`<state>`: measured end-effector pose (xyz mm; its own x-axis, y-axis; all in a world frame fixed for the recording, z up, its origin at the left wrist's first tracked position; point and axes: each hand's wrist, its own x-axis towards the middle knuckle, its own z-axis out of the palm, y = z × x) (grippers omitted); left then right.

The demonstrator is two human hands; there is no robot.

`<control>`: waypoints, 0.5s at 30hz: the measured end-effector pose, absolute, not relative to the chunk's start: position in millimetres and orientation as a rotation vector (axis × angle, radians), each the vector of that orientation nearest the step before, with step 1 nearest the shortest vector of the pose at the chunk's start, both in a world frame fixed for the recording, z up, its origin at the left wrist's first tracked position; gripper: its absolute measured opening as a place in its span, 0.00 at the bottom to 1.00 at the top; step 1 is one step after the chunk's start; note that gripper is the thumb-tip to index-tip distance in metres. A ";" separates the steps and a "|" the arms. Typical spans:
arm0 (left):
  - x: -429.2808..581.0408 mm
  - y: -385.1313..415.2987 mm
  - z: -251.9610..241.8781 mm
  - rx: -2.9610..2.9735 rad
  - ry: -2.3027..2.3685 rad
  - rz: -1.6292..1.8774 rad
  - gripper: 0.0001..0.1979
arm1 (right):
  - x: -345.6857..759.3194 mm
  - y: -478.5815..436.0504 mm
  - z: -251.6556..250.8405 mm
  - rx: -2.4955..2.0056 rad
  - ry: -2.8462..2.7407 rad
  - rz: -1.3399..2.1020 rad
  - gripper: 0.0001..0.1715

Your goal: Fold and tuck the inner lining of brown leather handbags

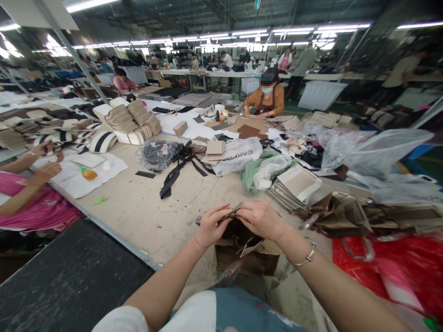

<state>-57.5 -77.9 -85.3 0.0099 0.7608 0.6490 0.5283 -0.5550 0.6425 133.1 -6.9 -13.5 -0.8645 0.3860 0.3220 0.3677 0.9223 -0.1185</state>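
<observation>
A long, pale, scuffed worktable [145, 207] fills the middle of the frame, running from lower centre to the upper left, with a black surface [69, 281] beside it at lower left. Red plastic sheeting [398, 267] takes the lower right corner, and clear plastic bags [374, 152] billow above it at the right. Left of those lie brown bags with metal rings [349, 216], a stack of beige panels [297, 184], a white lettered bag [238, 154] and a tangle of black straps [180, 166]. A co-worker's pink sleeve [38, 207] shows at the left edge, and another person [266, 99] sits across the table at upper centre. At lower centre an open cardboard box [249, 258] sits just under the hands. Both forearms come up from the bottom edge and meet over the box. The left hand [209, 226] is curled with the thumb on top, and the right hand [261, 219] is arched knuckles-up, a bracelet [308, 256] on its wrist. Each has its fingertips closed in a pinch on one end of a small brown piece [230, 213], held just above the box, between the two hands. By the look of it, the piece is being folded or worked along its edge. Any further handling calls for both pinches to stay firm and close together.
</observation>
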 end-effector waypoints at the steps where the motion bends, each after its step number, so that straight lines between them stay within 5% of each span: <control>1: -58.4 -76.9 -85.5 2.091 1.311 1.553 0.13 | 133.6 -6.3 -12.7 -0.559 -2.739 0.086 0.12; 15: -64.0 -63.6 -69.9 2.404 1.166 1.380 0.14 | 137.7 -3.6 -10.4 -0.546 -2.764 0.139 0.12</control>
